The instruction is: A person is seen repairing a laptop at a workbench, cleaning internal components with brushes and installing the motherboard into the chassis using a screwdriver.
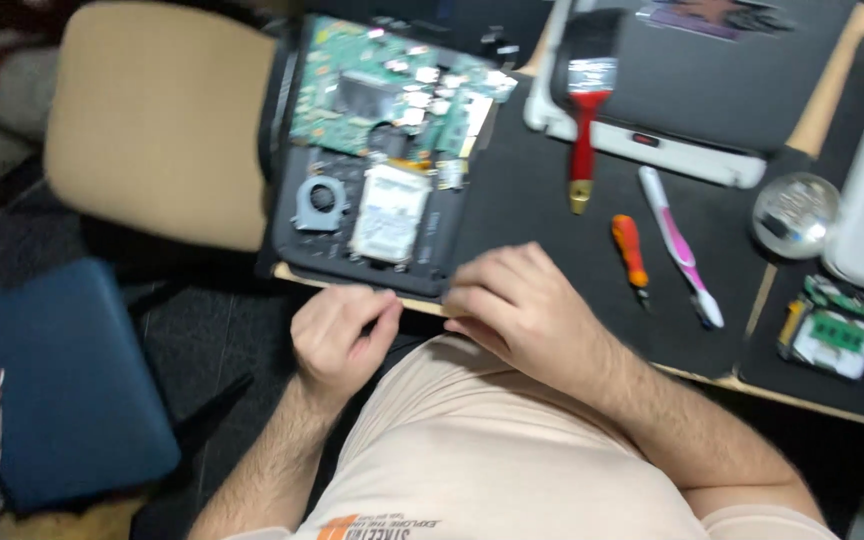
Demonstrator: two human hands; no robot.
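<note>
Near the front edge of the black mat (542,200), an opened laptop base (372,150) lies with its bottom cover off, and both hands meet at its near rim. The left hand (337,335) is curled, thumb and fingertips pressed together at the casing's edge, though motion blur makes it hard to tell whether they pinch a small part or only touch the plastic. The right hand (517,305) rests palm down with fingers loosely bent over the near right corner of the base, gripping nothing that can be seen.

Judging by its build, the base should handle as a stiff, fairly light plastic shell, but its exposed insides look fragile: one green circuit board (392,85), one round fan (320,203) and one silver drive (390,212). The safest hold would be the bare outer rim, away from the board and its connectors.

To the right on the mat lie one red-handled paintbrush (586,100), one orange-handled screwdriver (630,250) and one pink-and-white toothbrush (680,245), all well apart from the hands. Farther right sit one small glass bowl (794,213) and one small green board with a memory module (842,335). Two chairs stand to the left, one tan (152,120) and one blue (52,380).
</note>
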